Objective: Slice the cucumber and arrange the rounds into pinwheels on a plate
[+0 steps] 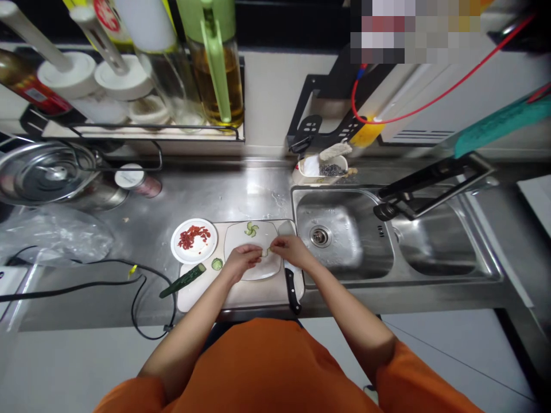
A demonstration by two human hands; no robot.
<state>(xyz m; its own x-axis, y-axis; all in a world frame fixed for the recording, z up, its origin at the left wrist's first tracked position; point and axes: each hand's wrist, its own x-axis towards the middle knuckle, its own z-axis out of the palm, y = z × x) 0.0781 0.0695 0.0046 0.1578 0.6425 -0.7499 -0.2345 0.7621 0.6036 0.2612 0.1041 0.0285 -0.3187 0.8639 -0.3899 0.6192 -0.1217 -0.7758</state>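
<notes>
Over a square white plate (235,238) on a pale cutting board (245,295), my left hand (240,259) and my right hand (291,250) meet, both pinched on a thin pale cucumber slice (267,251). A small pinwheel of cucumber slices (252,229) lies at the plate's far edge. Left of my hands lie a loose cucumber round (217,264) and a long cucumber piece (183,280). A black-handled knife (291,287) rests along the board's right edge.
A round white dish (194,255) holds chopped red chilli. A double steel sink (357,235) lies to the right. Bottles and jars (210,63) stand on a back rack, a pot lid (47,172) sits far left, and black cables (107,275) cross the counter.
</notes>
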